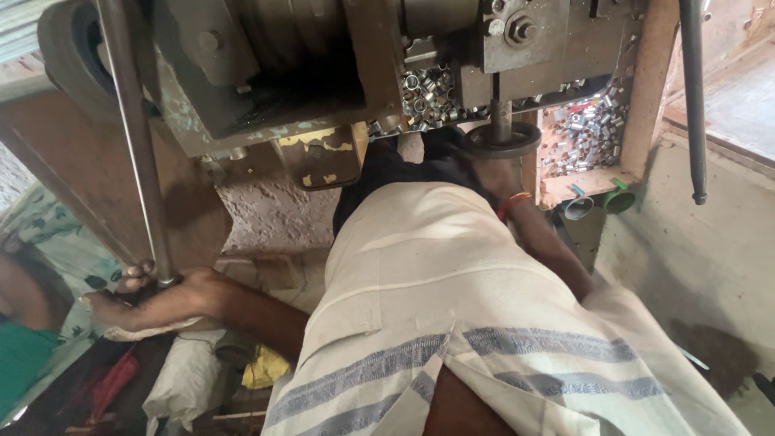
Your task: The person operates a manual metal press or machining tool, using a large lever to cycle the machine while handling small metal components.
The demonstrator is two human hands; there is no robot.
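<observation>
Machine (323, 64): a heavy, worn metal press filled the top of the view, its paint flaking; its upper part was cut off by the frame, so its full shape could not be made out.
Cloth (452, 323): a pale wrap with grey-blue stripes covered the person's lap and hid most of what lay below the machine.
Wooden tray (646, 89): it stood at the machine's right side, likely set there to catch and keep the small parts within reach.
Long rod (133, 137): a metal lever ran from the top edge down to the left hand, slightly tilted; its upper end was out of view.
Black rod (693, 97): a second bar hung at the far right, untouched, well apart from both hands.
Left hand (153, 299): its fingers were wrapped tight around the lower end of the long rod, seemingly held low for leverage.
Right hand (496, 173): it reached up just beneath the round disc (502, 139) on the machine's spindle; the fingers were hidden in shadow, so I could not tell whether they were apart or together. An orange bangle (513, 202) ringed the wrist.
Metal sleeves (585, 125): small shiny tubes lay heaped in the tray and under the machine.
Other person (32, 315): at the left edge, mostly cut off.
</observation>
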